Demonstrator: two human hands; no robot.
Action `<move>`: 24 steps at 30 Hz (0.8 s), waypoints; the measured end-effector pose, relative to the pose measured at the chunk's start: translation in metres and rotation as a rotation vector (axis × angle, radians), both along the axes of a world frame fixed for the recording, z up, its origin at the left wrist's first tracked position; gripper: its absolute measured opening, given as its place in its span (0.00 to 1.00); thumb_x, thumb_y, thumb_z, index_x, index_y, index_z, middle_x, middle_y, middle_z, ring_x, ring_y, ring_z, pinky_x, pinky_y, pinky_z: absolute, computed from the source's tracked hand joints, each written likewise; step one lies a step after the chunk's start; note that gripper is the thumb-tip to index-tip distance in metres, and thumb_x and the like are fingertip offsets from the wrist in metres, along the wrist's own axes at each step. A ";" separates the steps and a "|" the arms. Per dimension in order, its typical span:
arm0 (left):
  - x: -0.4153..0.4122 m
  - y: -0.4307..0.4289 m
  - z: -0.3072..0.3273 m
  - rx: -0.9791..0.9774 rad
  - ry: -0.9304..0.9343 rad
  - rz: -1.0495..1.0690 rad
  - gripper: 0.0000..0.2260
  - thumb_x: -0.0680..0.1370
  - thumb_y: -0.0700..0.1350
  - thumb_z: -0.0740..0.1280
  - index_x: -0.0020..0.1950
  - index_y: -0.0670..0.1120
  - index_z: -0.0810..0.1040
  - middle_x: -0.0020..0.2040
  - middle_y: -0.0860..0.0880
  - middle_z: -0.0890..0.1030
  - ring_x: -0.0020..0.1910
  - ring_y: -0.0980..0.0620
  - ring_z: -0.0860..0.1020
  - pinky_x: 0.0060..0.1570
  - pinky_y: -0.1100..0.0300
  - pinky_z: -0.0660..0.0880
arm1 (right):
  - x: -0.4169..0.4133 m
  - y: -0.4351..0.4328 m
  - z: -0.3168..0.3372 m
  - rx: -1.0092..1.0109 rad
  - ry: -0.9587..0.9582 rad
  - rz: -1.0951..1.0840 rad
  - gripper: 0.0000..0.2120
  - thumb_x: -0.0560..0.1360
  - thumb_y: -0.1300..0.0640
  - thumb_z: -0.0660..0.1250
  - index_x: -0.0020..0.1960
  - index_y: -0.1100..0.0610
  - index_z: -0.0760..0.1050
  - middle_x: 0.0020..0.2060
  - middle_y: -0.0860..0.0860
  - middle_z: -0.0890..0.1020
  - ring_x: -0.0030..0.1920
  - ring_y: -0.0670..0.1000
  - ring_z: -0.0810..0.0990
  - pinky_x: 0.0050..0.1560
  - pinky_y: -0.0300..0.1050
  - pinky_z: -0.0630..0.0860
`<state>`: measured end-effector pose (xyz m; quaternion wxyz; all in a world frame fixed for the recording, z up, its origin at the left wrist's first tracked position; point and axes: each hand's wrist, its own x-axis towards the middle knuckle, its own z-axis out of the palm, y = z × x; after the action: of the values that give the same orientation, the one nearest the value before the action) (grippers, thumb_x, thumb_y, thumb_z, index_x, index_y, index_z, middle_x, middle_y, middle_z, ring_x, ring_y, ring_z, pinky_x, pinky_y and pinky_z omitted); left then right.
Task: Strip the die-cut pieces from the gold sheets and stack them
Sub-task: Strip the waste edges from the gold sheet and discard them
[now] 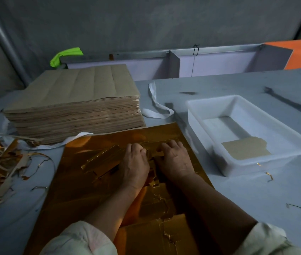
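We are leaning over the gold sheet (83, 190), which is lying flat on the grey table (256, 208) in the lower centre of the frame, and both hands are meeting at its middle. Our left hand (136, 162) and our right hand (176, 161) are sitting knuckles up, side by side and almost touching. The fingers are curled down and bunched together, and between them they are pinching a small gold piece (152, 154) that is lifting off the sheet. The very fingertips are tucked under, so we cannot tell exactly how each one is biting.

Just left of the hands, a long gold panel (101, 161) is standing proud of the sheet, half freed. It looks as though we are working a piece out along its cut lines. To do this well, we are wanting one hand pressing the surrounding sheet down while the other is peeling low and slowly, close to the nicks, so the foil face is not creasing or tearing.

At centre right the white tray (247, 165) is waiting with one brown-backed piece (245, 150) lying in it, likely the start of the stack. In the upper left a thick brown pile of sheets (76, 100) is sitting, and at the far left edge waste strips (0, 162) are lying in a heap.
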<state>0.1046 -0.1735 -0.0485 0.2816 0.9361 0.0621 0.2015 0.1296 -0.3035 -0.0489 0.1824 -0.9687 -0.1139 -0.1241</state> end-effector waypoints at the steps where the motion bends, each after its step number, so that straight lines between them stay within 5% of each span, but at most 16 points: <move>1: 0.000 0.000 0.000 -0.001 -0.002 -0.001 0.08 0.84 0.47 0.56 0.55 0.48 0.73 0.50 0.54 0.68 0.39 0.60 0.67 0.34 0.70 0.62 | 0.001 0.000 0.000 -0.011 -0.012 0.013 0.14 0.80 0.44 0.61 0.62 0.48 0.75 0.59 0.49 0.76 0.57 0.51 0.71 0.57 0.45 0.71; 6: 0.001 0.000 0.000 0.005 0.001 -0.020 0.08 0.84 0.47 0.55 0.55 0.49 0.73 0.52 0.52 0.71 0.39 0.62 0.66 0.34 0.70 0.60 | -0.002 -0.001 0.000 -0.035 -0.102 0.053 0.12 0.82 0.45 0.58 0.58 0.48 0.76 0.53 0.47 0.76 0.52 0.48 0.71 0.47 0.40 0.70; 9: 0.001 0.001 -0.001 -0.001 0.025 -0.045 0.11 0.84 0.47 0.54 0.62 0.51 0.73 0.57 0.52 0.74 0.43 0.62 0.67 0.35 0.71 0.59 | -0.007 0.000 -0.003 -0.083 -0.104 0.055 0.10 0.81 0.47 0.61 0.59 0.49 0.75 0.52 0.47 0.76 0.52 0.48 0.71 0.44 0.39 0.73; 13: 0.004 0.001 -0.004 0.047 0.102 -0.043 0.22 0.82 0.44 0.58 0.76 0.52 0.60 0.65 0.49 0.73 0.45 0.61 0.70 0.36 0.69 0.64 | -0.009 0.001 -0.005 -0.077 -0.087 0.024 0.09 0.80 0.49 0.63 0.59 0.49 0.74 0.52 0.48 0.75 0.49 0.46 0.69 0.41 0.39 0.70; 18: 0.013 -0.001 -0.008 0.148 0.270 0.014 0.35 0.79 0.47 0.64 0.80 0.54 0.47 0.70 0.48 0.69 0.45 0.58 0.69 0.39 0.63 0.67 | -0.006 0.001 -0.006 -0.021 -0.066 -0.015 0.07 0.81 0.50 0.62 0.58 0.50 0.72 0.50 0.48 0.75 0.46 0.45 0.66 0.42 0.40 0.70; 22: 0.017 -0.003 -0.008 0.145 0.297 0.006 0.34 0.79 0.49 0.63 0.80 0.55 0.48 0.75 0.50 0.65 0.68 0.49 0.69 0.57 0.53 0.72 | -0.006 0.000 -0.009 -0.001 -0.068 -0.040 0.07 0.81 0.50 0.62 0.58 0.49 0.71 0.49 0.47 0.76 0.45 0.45 0.66 0.40 0.40 0.70; 24: 0.020 -0.006 -0.006 0.166 0.326 0.019 0.34 0.78 0.49 0.63 0.80 0.55 0.49 0.76 0.51 0.63 0.72 0.48 0.64 0.58 0.52 0.68 | -0.006 0.000 -0.009 0.003 -0.073 -0.046 0.07 0.81 0.51 0.61 0.58 0.49 0.70 0.49 0.47 0.75 0.44 0.45 0.66 0.40 0.40 0.69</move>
<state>0.1247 -0.1791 -0.0541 0.1878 0.9757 0.0989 0.0540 0.1232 -0.3033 -0.0583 0.1764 -0.9656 -0.0979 -0.1638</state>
